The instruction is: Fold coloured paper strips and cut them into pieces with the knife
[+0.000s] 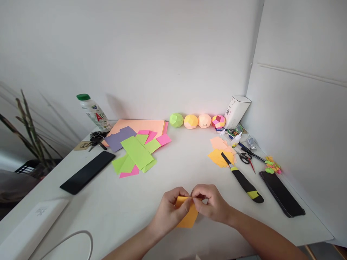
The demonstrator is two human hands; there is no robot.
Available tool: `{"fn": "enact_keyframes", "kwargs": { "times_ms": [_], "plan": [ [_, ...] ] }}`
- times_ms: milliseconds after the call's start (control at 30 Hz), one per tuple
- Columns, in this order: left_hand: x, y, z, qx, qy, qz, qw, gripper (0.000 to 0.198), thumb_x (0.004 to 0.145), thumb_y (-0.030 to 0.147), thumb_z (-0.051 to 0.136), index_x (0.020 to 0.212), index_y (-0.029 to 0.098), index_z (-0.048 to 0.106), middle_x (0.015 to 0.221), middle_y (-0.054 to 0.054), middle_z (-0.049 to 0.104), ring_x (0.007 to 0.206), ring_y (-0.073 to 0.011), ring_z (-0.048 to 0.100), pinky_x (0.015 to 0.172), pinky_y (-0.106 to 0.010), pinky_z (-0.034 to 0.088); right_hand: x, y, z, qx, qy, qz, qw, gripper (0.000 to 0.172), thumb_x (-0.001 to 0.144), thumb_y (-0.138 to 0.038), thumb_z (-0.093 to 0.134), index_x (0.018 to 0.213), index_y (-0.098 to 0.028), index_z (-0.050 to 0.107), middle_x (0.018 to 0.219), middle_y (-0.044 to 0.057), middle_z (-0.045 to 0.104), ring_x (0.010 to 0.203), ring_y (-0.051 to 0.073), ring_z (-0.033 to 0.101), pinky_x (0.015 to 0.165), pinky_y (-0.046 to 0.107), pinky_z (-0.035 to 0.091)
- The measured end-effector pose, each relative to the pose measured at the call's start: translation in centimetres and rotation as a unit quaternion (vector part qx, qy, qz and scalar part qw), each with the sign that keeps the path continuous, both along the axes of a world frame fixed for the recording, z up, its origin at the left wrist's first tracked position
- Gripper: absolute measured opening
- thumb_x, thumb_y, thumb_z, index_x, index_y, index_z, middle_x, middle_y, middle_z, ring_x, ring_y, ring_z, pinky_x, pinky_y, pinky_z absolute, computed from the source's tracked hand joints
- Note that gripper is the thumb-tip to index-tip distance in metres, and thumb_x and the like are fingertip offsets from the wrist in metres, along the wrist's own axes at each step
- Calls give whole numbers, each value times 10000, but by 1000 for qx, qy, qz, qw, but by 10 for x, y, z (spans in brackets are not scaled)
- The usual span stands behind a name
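An orange piece of paper (187,219) is held up near the front of the white table, between both hands. My left hand (173,207) pinches its upper left part, thumb in front. My right hand (210,203) grips the top edge close beside it, with thumb and fingertips pressed together. The fingertips of both hands nearly meet at the paper's top. Beyond the hands, to the right, a utility knife (244,182) with a black and lime handle lies with its blade on orange paper pieces (217,157).
Coloured paper sheets (137,151) lie at the left back. Several faceted paper balls (191,121) line the wall. Scissors (244,158), a glue bottle (236,139) and a black phone (282,194) are at right. A dark tablet-like slab (88,172) and a bottle (94,113) stand left.
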State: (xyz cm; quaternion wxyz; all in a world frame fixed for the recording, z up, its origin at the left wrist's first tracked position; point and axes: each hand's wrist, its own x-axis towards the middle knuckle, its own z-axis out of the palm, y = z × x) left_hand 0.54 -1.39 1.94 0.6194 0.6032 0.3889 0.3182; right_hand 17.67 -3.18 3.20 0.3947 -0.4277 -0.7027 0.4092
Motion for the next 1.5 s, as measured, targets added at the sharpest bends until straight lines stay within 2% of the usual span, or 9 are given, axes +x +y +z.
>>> {"fn": "enact_keyframes", "kwargs": {
  "times_ms": [200,400,533,633,800,1000,1267,1400,1500],
  "plan": [
    [-4,2,-1,29,-1,-4,1000,122,744,231,577,643,165,562,625,6,539,582,-114,467,543,-224,385,6,0,0,-38,28,-4,999,106,666,-125,509,574,-175,500,560,-32,485,526,92,423,488,221,330],
    [-14,19,-1,-45,-102,103,988,150,815,275,552,694,190,528,693,5,582,631,-130,540,669,-275,455,32,10,-6,-159,140,-70,975,140,748,-211,501,612,-192,474,612,-36,475,478,88,428,434,222,352],
    [-10,19,2,-99,-108,6,989,261,868,444,528,908,190,572,934,-55,625,847,-185,587,786,-321,466,32,10,-13,-167,151,-64,972,154,775,-240,492,633,-198,452,620,-39,482,461,88,447,435,232,383],
    [-5,12,3,-101,-97,-45,989,325,824,493,593,916,182,574,889,-48,626,785,-169,584,707,-285,463,22,6,-15,-173,137,-36,975,143,769,-236,507,638,-193,469,600,-35,493,469,92,453,446,233,383],
    [-1,5,0,-61,-7,-22,998,307,782,458,628,740,157,583,654,-1,553,582,-113,488,535,-227,382,11,1,-13,-147,95,-11,985,112,693,-190,560,595,-180,505,564,-40,465,512,88,396,471,220,322],
    [-5,8,2,-35,-10,0,999,311,784,423,581,624,159,545,599,7,517,561,-110,457,538,-235,367,16,5,-8,-113,57,-12,992,124,684,-204,540,576,-185,482,567,-32,462,537,99,400,481,225,316],
    [-5,8,-1,-50,-17,-29,998,366,828,493,550,708,150,597,617,-14,581,544,-117,516,521,-234,410,19,7,-10,-100,15,-9,995,126,739,-210,520,617,-181,502,577,-28,504,503,93,458,447,204,377],
    [-7,11,-1,-38,-13,24,999,386,835,501,552,694,147,620,569,-2,570,511,-112,512,503,-231,428,31,13,-18,-68,-16,-49,996,165,810,-205,476,650,-183,509,551,-30,534,449,98,510,402,201,413],
    [-9,18,-2,-67,-22,99,993,375,802,513,595,727,147,631,595,2,583,510,-109,521,506,-236,442,38,17,-24,9,-36,-128,991,112,825,-185,464,735,-188,532,706,20,598,582,133,574,497,250,487]
  ]
}}
